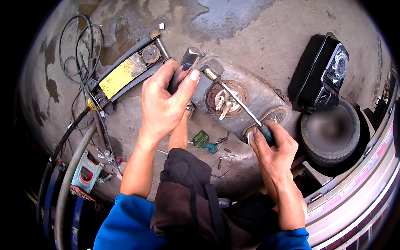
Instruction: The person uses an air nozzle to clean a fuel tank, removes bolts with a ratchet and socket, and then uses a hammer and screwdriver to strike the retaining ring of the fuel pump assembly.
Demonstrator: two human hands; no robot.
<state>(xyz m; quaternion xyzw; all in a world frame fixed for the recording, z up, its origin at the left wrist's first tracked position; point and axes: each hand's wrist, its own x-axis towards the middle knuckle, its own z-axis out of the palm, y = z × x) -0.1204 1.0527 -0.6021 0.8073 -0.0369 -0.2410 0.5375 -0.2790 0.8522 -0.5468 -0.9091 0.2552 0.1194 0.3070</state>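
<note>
My left hand [164,98] is closed round a hammer [190,57], its dark, blocky metal head showing above the fingers and its handle mostly hidden. My right hand [277,146] grips a screwdriver [241,104] by its dark green handle. The long shaft slants up and left to a small metal piece [211,74] at its far end; whether they touch, I cannot tell. Beneath both hands lies a grey, dirty metal tank [262,89]. Set in its top, a rusty ring [211,109] surrounds a whitish plastic fitting [225,104] with stubs.
A yellow-and-black floor jack [123,76] and coiled cable [62,50] lie at left. Near my knees are a green-and-black battery tool [202,138] and several small tools. At right stand a black case [314,71], a tyre [329,152] and a vehicle's bumper [358,196]. My sandalled foot [275,114] rests by the tank.
</note>
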